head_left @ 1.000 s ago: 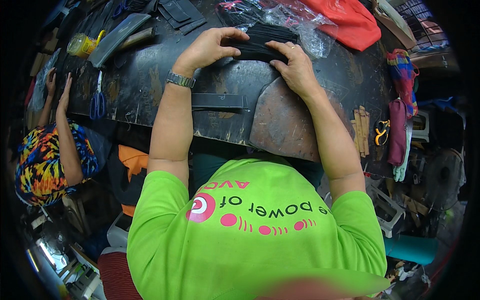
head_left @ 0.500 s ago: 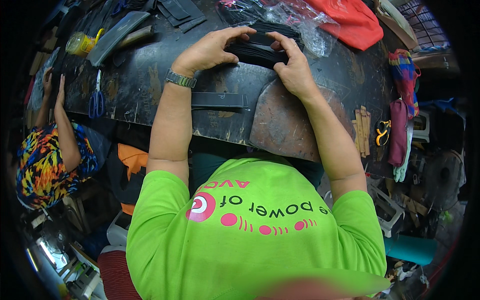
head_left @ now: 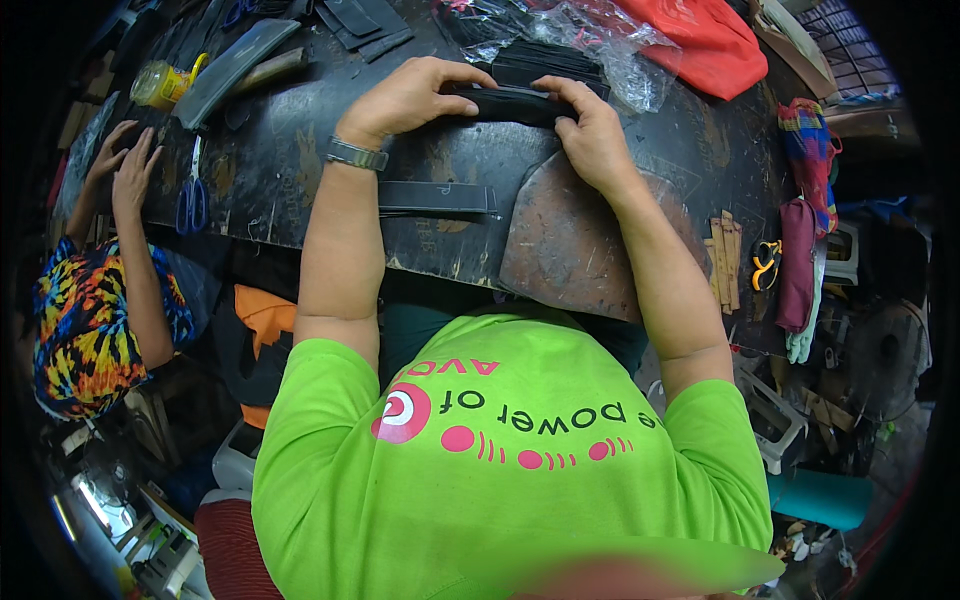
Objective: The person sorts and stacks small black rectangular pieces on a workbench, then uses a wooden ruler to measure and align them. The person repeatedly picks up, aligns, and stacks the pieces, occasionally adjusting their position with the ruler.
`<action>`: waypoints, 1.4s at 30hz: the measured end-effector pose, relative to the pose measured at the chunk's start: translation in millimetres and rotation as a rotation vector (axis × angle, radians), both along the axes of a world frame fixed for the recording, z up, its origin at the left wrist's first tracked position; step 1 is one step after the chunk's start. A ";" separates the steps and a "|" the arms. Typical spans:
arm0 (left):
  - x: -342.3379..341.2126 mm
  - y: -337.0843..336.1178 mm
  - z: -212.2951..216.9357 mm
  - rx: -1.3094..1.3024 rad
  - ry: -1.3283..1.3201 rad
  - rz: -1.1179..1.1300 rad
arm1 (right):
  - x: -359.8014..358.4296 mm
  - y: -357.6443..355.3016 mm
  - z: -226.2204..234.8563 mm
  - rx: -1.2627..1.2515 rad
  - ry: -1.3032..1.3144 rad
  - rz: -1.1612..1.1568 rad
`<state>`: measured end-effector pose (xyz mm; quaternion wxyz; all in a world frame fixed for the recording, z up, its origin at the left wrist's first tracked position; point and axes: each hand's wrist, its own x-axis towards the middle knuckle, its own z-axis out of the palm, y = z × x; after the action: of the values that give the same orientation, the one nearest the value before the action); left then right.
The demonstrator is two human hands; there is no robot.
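- Dark, scuffed, broad worktable (head_left: 270, 150), scattered with materials.
- Worn brown slab with rounded corners (head_left: 575, 245), at the table's near edge.
- Crumpled bright red sheet-like material (head_left: 705, 50), far right.
- Bundle of thin, flat black strips (head_left: 512, 106), beyond the slab, between both hands.
- Left hand (head_left: 415, 95): half-curled, thumb and fingers gripping the bundle's left end.
- Right hand (head_left: 595, 135): similarly curled, gripping its right end.
- Blue-handled metal scissors (head_left: 192, 205), well left.

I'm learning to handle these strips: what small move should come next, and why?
Probably press the ends of the near bundle of black strips gently inward to even it: the left hand and right hand are at its opposite ends, with another black stack just beyond.
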<state>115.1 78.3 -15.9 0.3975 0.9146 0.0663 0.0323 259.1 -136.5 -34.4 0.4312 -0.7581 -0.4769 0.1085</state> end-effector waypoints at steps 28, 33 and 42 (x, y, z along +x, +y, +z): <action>23.2 -31.3 -14.2 0.522 -0.382 0.109 | 49.4 -14.8 2.6 -0.093 -0.232 -0.279; 23.1 -30.1 -16.0 0.525 -0.362 0.123 | 44.9 -14.5 9.1 -0.098 -0.090 -0.277; 23.3 -30.3 -13.0 0.483 -0.372 0.101 | 44.1 -16.5 12.6 -0.071 -0.051 -0.201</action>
<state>138.5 48.0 -28.9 0.1717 0.9566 0.0281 0.2339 303.2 -153.0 -21.8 0.4007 -0.8195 -0.4050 0.0621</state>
